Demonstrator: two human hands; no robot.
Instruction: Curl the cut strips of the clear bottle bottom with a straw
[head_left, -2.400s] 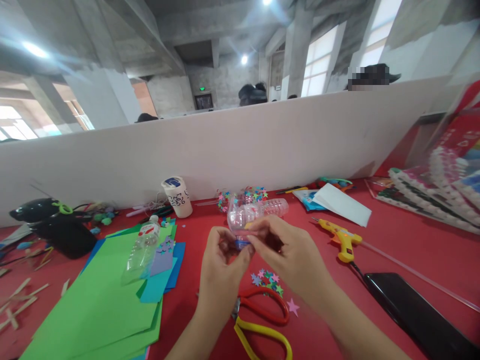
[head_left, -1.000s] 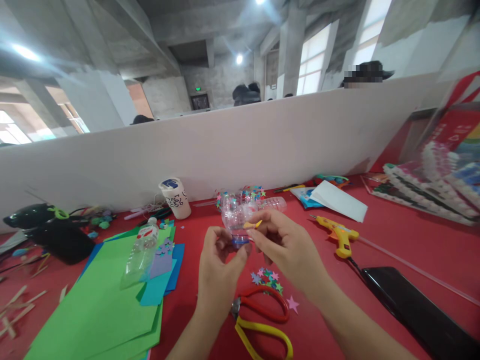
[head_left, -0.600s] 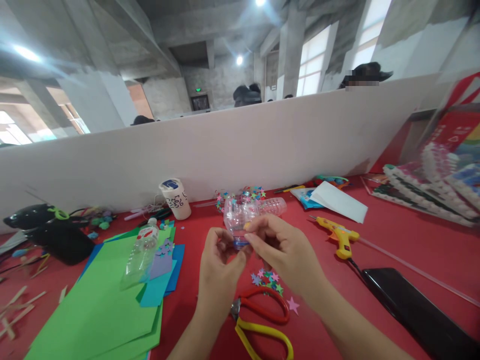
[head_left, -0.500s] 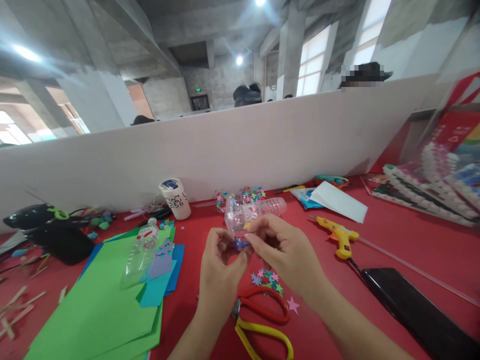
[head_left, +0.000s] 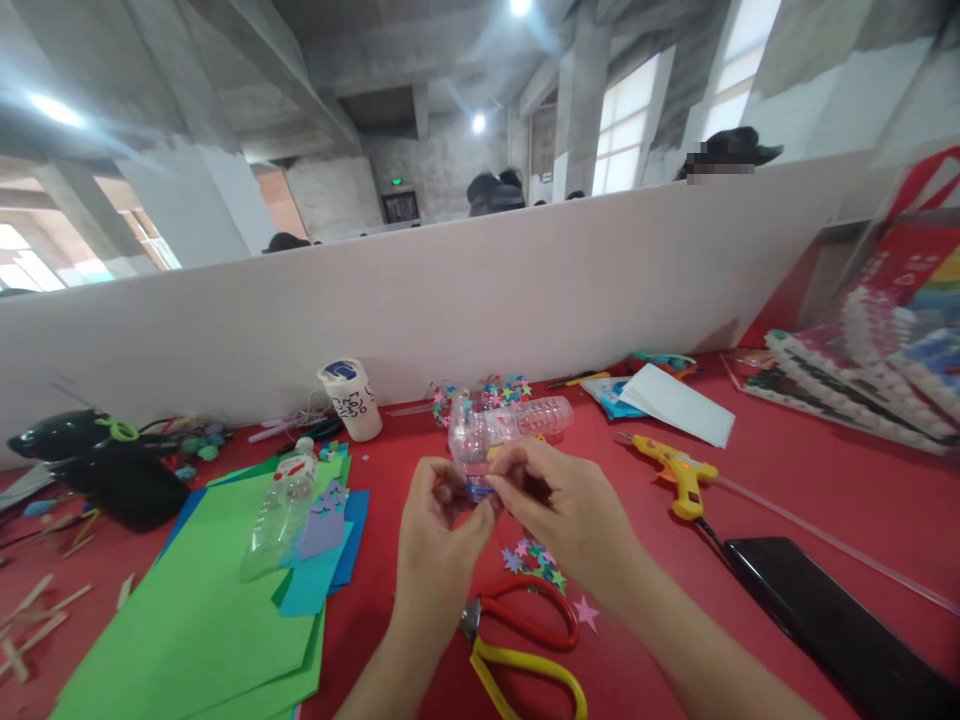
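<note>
The left hand (head_left: 439, 520) clamps a small clear plastic piece with a blue band (head_left: 478, 489) between thumb and fingers, at their tips. The right hand (head_left: 566, 500), thumb and forefinger together at the piece's right edge, pinches a thin yellow scrap (head_left: 493, 453), mostly hidden, just on the piece's far side.

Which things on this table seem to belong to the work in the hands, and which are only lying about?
Seem to belong:
- clear-and-blue piece, held in the left hand
- small yellow piece, held in the right hand
- perhaps the yellow glue gun, not held

Probably only lying about:
- white cup
- black rectangular object
- green sheets
</note>
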